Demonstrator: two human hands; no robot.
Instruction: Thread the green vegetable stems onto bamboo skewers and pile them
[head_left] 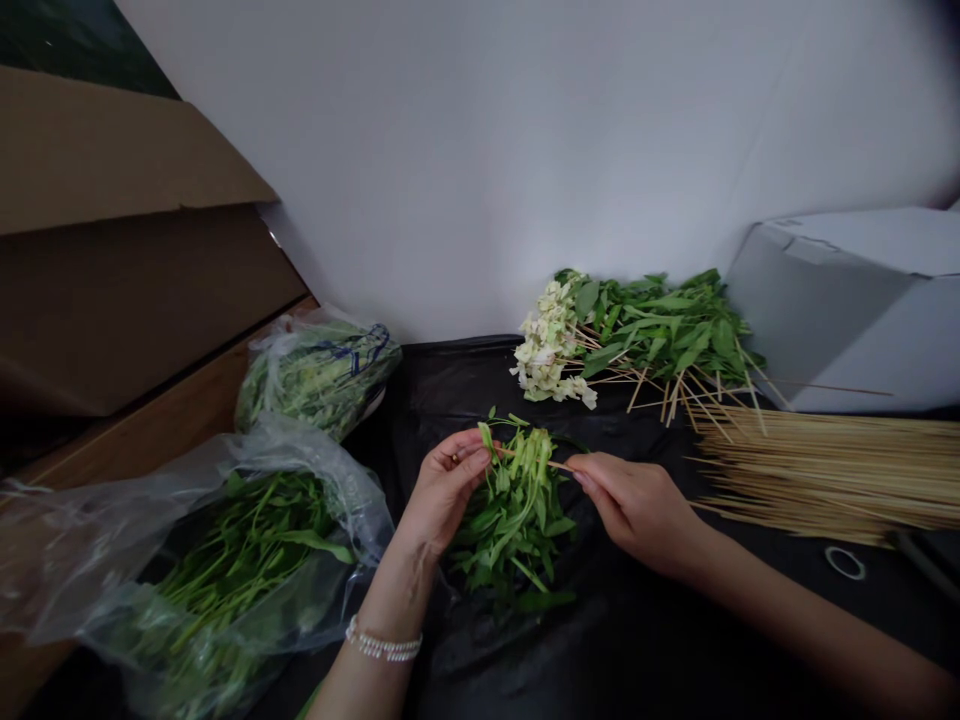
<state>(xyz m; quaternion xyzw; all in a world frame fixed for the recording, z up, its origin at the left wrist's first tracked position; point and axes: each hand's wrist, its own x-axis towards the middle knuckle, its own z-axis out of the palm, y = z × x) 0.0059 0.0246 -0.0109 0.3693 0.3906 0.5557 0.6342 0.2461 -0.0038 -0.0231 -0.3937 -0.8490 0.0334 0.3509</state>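
Note:
My left hand (455,478) pinches a green leafy stem against the tip end of a thin wooden skewer (558,465). The skewer's other end is gripped by my right hand (630,500), its fingers closed around it. Between the two hands, several leafy green stems (517,520) hang from the skewer, their pale stalks at the top and their leaves drooping over the black sheet (600,620). Exactly how the stem in my left fingers meets the skewer is partly hidden by the fingertips.
Skewered greens (675,320) and pale flowers (546,345) lie at the back. Loose skewers (832,470), a ring (845,563) and a white box (847,300) are right. Left stand an open bag of greens (247,560), a tied bag (322,370) and a cardboard box (135,290).

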